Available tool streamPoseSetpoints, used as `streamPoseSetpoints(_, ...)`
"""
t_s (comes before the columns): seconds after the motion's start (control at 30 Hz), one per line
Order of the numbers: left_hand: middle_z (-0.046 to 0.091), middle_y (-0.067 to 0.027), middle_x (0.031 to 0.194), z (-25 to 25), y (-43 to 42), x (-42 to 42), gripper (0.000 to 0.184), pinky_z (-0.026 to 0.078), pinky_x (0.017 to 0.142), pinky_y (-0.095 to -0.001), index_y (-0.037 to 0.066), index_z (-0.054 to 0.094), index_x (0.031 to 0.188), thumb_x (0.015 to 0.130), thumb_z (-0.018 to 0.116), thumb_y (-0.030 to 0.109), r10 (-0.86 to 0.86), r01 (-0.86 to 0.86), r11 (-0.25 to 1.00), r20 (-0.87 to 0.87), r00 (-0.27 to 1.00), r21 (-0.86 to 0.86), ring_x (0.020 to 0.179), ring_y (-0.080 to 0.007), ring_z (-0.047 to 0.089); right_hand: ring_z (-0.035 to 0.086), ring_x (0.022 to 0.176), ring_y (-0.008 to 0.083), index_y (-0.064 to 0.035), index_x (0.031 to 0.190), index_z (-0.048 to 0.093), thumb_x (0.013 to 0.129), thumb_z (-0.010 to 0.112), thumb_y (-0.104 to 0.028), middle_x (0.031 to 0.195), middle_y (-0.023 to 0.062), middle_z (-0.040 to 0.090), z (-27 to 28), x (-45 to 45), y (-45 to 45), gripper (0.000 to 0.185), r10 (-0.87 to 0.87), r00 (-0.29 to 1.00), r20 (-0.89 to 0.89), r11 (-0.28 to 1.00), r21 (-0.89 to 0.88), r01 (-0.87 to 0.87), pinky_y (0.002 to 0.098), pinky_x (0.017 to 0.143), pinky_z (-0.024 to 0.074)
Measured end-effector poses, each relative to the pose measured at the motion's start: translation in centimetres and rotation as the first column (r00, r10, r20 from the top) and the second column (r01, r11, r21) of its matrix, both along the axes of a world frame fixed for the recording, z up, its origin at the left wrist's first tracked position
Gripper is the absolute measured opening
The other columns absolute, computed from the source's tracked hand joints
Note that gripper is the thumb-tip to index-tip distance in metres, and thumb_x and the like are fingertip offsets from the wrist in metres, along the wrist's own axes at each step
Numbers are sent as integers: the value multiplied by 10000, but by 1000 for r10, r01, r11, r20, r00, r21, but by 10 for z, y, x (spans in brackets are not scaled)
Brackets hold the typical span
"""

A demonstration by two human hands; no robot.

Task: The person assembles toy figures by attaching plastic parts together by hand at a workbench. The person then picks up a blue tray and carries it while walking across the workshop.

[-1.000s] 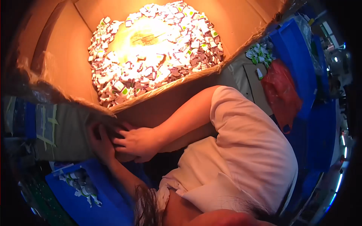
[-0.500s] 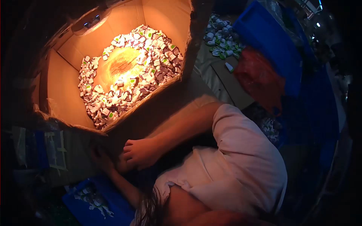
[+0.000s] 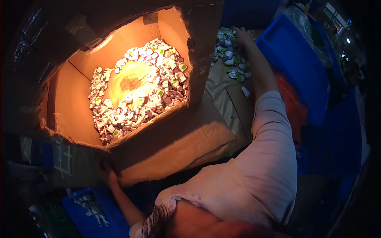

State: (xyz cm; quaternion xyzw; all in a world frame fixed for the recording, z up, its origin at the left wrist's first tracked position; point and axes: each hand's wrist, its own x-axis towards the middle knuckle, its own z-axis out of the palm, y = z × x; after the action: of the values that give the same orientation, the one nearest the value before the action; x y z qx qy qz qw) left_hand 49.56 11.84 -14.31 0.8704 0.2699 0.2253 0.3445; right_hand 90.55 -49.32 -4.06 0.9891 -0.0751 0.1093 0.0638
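A cardboard box (image 3: 170, 150), lit inside by a bright lamp, holds a ring of many small white, dark and green pieces (image 3: 174, 85). My right hand (image 3: 243, 36) reaches to the back right, over a pile of similar white and green pieces (image 3: 228, 53). Its fingers touch the pile's edge, bent and partly apart; whether a piece is between them is too small to tell. In shadow at the box's lower left corner is my left hand (image 3: 105, 168), its fingers dark and mostly hidden.
A blue tray (image 3: 297, 69) leans at the right beside a red plastic bag (image 3: 291, 107). One loose white piece (image 3: 245, 92) lies below the pile. At the lower left, a blue bin (image 3: 79, 214) holds white and grey pieces (image 3: 91, 208).
My right hand has left the area near my left hand and stretched to the pile at the back right. My left hand stays by the box corner. The view has shifted.
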Motion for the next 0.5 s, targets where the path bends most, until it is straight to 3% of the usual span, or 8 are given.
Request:
streamPoseSetpoints(0.1,563,-156,1123,-14,12,-2,348,394,927,-344,3,520,1158,871,550,198,21,-23,999,49,999,46,1052,-239,519,467,1141,364,-126,1361,311,753,633,-327,1267,205,460,-67,85,-54,717,-72,997,-24,962,263,76,442,964,371)
streamPoseSetpoints(0.17,565,-155,1121,-29,18,-4,350,392,929,-344,5,522,1152,879,539,222,68,-70,995,36,997,64,1047,-241,520,517,1085,353,-74,1266,455,768,606,-269,1216,208,508,-65,79,-41,556,-213,973,86,888,432,156,433,909,421)
streamPoseSetpoints(0.2,566,-153,1120,-31,20,-8,354,390,930,-345,6,525,1146,886,528,247,89,-89,993,7,996,78,1042,-243,522,517,1085,353,-74,1266,455,768,606,-269,1216,208,508,-52,65,-28,556,-200,976,81,887,437,146,433,909,421)
streamPoseSetpoints(0.27,566,-156,1121,-16,8,-7,373,386,935,-346,8,528,1148,893,512,281,127,-123,990,-47,991,71,1044,-252,522,561,1027,330,-52,1074,610,775,567,-210,1138,208,561,-23,37,-3,340,-206,963,-176,964,131,230,423,839,464)
streamPoseSetpoints(0.3,565,-160,1121,-10,2,-5,395,382,940,-346,10,530,1149,900,495,315,151,-146,988,-99,984,54,1046,-262,522,590,974,315,-25,915,662,771,551,-187,1054,206,602,-59,67,-28,244,-210,976,-61,969,122,216,429,785,482)
streamPoseSetpoints(0.37,562,-166,1129,-18,9,-4,415,380,942,-351,9,528,1156,904,481,335,110,-105,992,-78,991,71,1053,-277,519,601,941,316,0,923,649,765,542,-181,1016,204,613,-19,17,4,263,-34,980,-195,980,184,70,427,784,479)
streamPoseSetpoints(0.43,558,-172,1136,-28,19,-4,434,378,943,-356,8,526,1162,907,468,355,78,-73,994,-57,995,81,1061,-293,516,608,918,328,27,962,621,748,554,-186,1009,196,619,-45,21,-3,309,-20,988,-153,963,264,60,414,769,484)
streamPoseSetpoints(0.5,547,-187,1156,-35,20,-3,440,377,945,-365,4,517,1177,904,472,346,107,-101,979,-29,994,177,1083,-313,504,622,869,319,35,1020,583,711,613,-222,972,193,628,-40,-5,13,403,110,994,2,930,353,-104,390,744,489)
